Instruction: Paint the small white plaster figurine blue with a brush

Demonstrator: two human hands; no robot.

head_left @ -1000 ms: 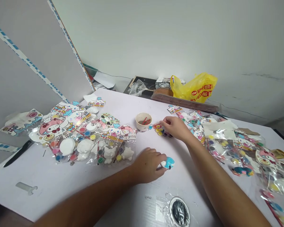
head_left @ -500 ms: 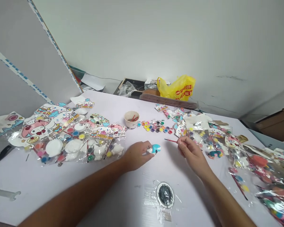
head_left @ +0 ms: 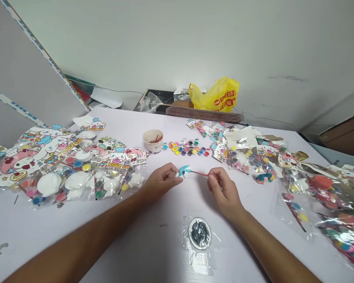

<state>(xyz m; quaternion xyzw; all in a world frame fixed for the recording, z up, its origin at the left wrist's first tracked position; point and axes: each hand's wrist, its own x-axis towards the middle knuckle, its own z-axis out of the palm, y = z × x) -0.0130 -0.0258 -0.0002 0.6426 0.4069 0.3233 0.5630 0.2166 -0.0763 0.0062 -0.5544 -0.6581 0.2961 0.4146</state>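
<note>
At the far left, clear crinkled plastic packets [head_left: 76, 181] of chalky white plaster shapes and cartoon-printed cards lay heaped on the pale lilac worktop [head_left: 76, 236]. They sat much as they had a second before. Right of them stood a small paper cup [head_left: 153, 140] with red sticks inside.

The left hand [head_left: 161, 181] was pinched narrow around a small blue-and-white plaster figurine [head_left: 184, 171], which sat at its fingertips near the middle of the worktop. Half a second earlier the figurine had been a little lower and farther right. Behind it lay a strip of round paint pots [head_left: 188, 147], glossy and many-coloured, where the right hand had reached a second before.

A thin red-handled brush [head_left: 199, 173] now lay nearly level with its tip at the figurine's right side; half a second ago the two had been apart. Nearer the camera, a round dark disc [head_left: 199, 233] sat in wrinkled clear wrap.

The right hand [head_left: 222, 190] was closed on the brush's rear end, fingers curled in. Further right, more shiny packets [head_left: 286, 165] spread out in a bright, jumbled layer.
</note>
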